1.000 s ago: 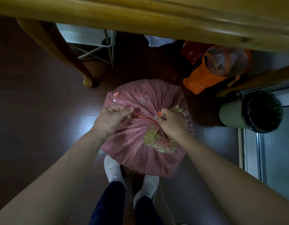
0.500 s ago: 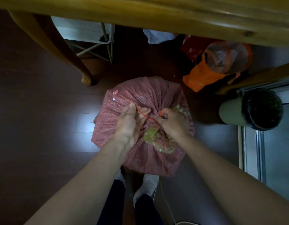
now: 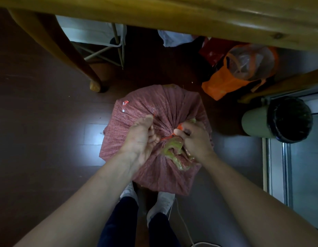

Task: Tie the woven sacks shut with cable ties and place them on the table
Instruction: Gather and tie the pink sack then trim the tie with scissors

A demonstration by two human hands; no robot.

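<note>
My left hand (image 3: pixel 141 141) curls its fingers (image 3: pixel 153 138) round the cable tie (image 3: pixel 165 139); my right hand (image 3: pixel 194 139) pinches it at the sack (image 3: pixel 154 102) neck.

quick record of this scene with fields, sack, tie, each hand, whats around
sack: pink woven, on the floor, mouth gathered
tie: orange, at the gathered neck
left hand: grips the tie's tail
right hand: pinches the tie at the neck
table: wooden, sack not on it yet
nearby: orange bag, bin
</note>
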